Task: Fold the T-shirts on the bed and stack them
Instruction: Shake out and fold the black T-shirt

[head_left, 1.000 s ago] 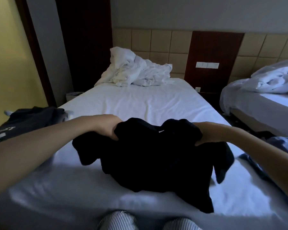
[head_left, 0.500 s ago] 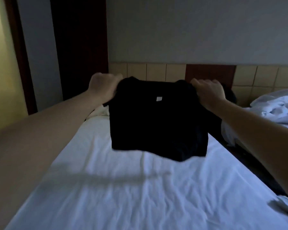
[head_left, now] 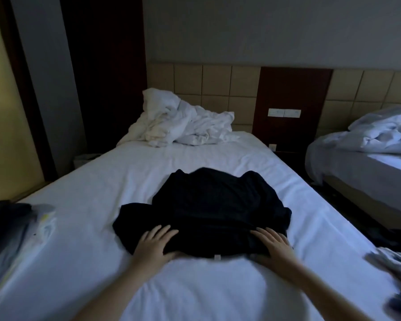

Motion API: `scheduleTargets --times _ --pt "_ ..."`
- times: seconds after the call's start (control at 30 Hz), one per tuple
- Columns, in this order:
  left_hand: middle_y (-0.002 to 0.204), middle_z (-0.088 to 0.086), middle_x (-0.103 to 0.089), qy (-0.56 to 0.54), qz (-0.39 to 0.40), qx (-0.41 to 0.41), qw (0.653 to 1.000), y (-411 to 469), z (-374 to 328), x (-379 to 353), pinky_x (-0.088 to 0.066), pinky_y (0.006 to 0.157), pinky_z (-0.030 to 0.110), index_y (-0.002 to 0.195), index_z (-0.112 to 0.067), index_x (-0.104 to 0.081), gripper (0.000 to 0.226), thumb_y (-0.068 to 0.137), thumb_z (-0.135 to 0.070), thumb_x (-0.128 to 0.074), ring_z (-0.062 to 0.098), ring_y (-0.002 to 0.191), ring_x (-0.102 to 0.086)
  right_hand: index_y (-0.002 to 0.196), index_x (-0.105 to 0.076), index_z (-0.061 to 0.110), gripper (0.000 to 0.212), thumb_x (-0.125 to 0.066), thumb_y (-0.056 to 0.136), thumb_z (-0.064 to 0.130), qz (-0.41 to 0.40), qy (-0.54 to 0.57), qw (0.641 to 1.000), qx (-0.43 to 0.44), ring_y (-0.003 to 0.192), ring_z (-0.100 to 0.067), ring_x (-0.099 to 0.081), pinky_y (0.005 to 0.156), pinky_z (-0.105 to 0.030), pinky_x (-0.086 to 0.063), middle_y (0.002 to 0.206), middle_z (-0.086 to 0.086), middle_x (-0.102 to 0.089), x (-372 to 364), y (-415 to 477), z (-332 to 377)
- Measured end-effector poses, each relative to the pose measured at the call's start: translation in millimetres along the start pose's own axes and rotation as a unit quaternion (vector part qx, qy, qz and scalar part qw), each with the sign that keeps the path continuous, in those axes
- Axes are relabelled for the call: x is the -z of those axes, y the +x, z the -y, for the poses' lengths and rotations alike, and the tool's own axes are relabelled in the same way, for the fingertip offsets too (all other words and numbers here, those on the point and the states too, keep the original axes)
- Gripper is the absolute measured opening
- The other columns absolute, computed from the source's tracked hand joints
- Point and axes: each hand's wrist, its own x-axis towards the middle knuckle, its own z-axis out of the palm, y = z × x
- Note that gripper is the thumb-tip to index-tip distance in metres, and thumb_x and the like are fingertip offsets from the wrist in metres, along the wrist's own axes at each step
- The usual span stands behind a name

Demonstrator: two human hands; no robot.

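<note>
A black T-shirt [head_left: 208,209] lies spread on the white bed [head_left: 107,205], collar end toward me, with a small white label at its near edge. My left hand [head_left: 154,245] lies flat with straight fingers on the shirt's near left shoulder. My right hand [head_left: 274,247] lies flat on the near right shoulder. The shirt is rumpled, one sleeve bunched out to the left. A pile of dark clothes [head_left: 2,230] sits at the bed's left edge.
A crumpled white duvet [head_left: 183,121] lies at the head of the bed against the padded headboard. A second bed [head_left: 366,163] with white bedding stands to the right across a narrow gap. Blurred grey and dark garments [head_left: 396,269] lie at the bed's right edge.
The shirt was gripped at both shoulders and lifted up in the air; now it lies laid out on the bed and both hands have let go and rest flat on it.
</note>
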Motion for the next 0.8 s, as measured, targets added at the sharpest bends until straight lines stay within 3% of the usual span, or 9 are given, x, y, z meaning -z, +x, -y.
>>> scheduleTargets --times 0.07,0.17,0.27,0.33,0.4,0.5,0.63,0.73,0.8 --pt "0.118 -0.006 -0.066 -0.032 -0.090 -0.025 0.995 -13 7 -11 -0.051 0.081 0.027 0.123 -0.040 -0.048 0.056 0.081 -0.072 -0.030 0.011 0.114 -0.048 0.130 -0.038 0.035 0.061 -0.034 0.078 0.067 -0.116 0.005 0.993 0.038 0.108 -0.013 -0.062 0.089 -0.028 -0.048 0.122 0.014 -0.061 -19 -19 2" --pt "0.118 -0.004 -0.066 -0.053 -0.143 -0.057 0.987 -20 9 -3 -0.036 0.088 0.026 0.120 -0.038 -0.054 0.051 0.074 -0.058 -0.046 0.009 0.113 -0.046 0.113 -0.046 0.036 0.052 -0.051 0.062 0.043 -0.198 0.033 0.977 0.077 0.106 -0.009 -0.055 0.093 -0.028 -0.034 0.108 0.011 -0.068 -8 -27 7" --pt "0.115 -0.001 -0.067 -0.094 -0.186 -0.074 0.975 -32 1 -4 -0.033 0.091 0.025 0.105 -0.024 -0.070 0.043 0.073 -0.046 -0.052 0.010 0.111 -0.048 0.113 -0.049 0.033 0.048 -0.049 0.065 0.038 -0.214 0.064 0.971 0.087 0.110 -0.007 -0.047 0.093 -0.029 -0.031 0.110 0.008 -0.067 -8 -40 16" --pt "0.113 -0.001 -0.067 -0.129 -0.205 -0.093 0.966 -40 -2 -4 -0.033 0.095 0.021 0.103 -0.018 -0.071 0.039 0.072 -0.039 -0.059 0.010 0.108 -0.050 0.119 -0.050 0.032 0.050 -0.051 0.070 0.042 -0.213 0.068 0.970 0.097 0.111 -0.008 -0.048 0.094 -0.028 -0.032 0.114 0.008 -0.066 -11 -49 17" --pt "0.109 0.001 -0.068 -0.177 -0.208 -0.086 0.958 -49 -1 -5 -0.035 0.095 0.017 0.101 -0.012 -0.072 0.033 0.070 -0.020 -0.072 0.009 0.105 -0.053 0.119 -0.057 0.031 0.048 -0.051 0.074 0.048 -0.210 0.055 0.971 0.100 0.111 -0.014 -0.054 0.095 -0.029 -0.040 0.116 0.009 -0.065 -12 -60 17" --pt "0.104 0.010 -0.070 -0.207 -0.200 -0.063 0.956 -69 -2 -2 -0.039 0.088 0.021 0.092 -0.004 -0.071 0.033 0.061 0.003 -0.063 0.010 0.102 -0.053 0.096 -0.073 0.023 0.033 -0.059 0.073 0.042 -0.215 0.052 0.969 0.112 0.102 -0.022 -0.065 0.079 -0.038 -0.054 0.108 0.005 -0.070 -11 -74 18" --pt "0.103 0.012 -0.069 -0.198 -0.196 -0.078 0.957 -96 -9 11 -0.041 0.085 0.025 0.091 -0.008 -0.067 0.025 0.067 -0.004 -0.062 0.014 0.099 -0.054 0.083 -0.076 0.012 0.017 -0.069 0.068 0.013 -0.250 0.143 0.955 0.070 0.090 -0.016 -0.064 0.078 -0.025 -0.048 0.095 -0.001 -0.073 -12 -97 27" --pt "0.076 0.007 -0.064 -0.193 -0.181 -0.078 0.961 -116 -15 25 -0.042 0.061 0.030 0.088 -0.026 -0.047 0.025 0.076 -0.019 -0.068 0.022 0.072 -0.062 0.089 -0.076 0.010 0.017 -0.073 0.075 0.000 -0.253 0.243 0.936 -0.029 0.083 -0.007 -0.061 0.075 -0.005 -0.040 0.088 0.004 -0.068 -2 -119 33" --pt "0.071 0.006 -0.064 -0.155 -0.189 -0.106 0.964 -127 -20 35 -0.040 0.049 0.026 0.089 -0.025 -0.041 0.039 0.075 -0.013 -0.076 0.025 0.063 -0.064 0.085 -0.075 0.007 0.010 -0.074 0.075 0.003 -0.285 0.226 0.932 0.007 0.081 -0.007 -0.058 0.073 0.003 -0.036 0.083 0.002 -0.067 12 -133 40"
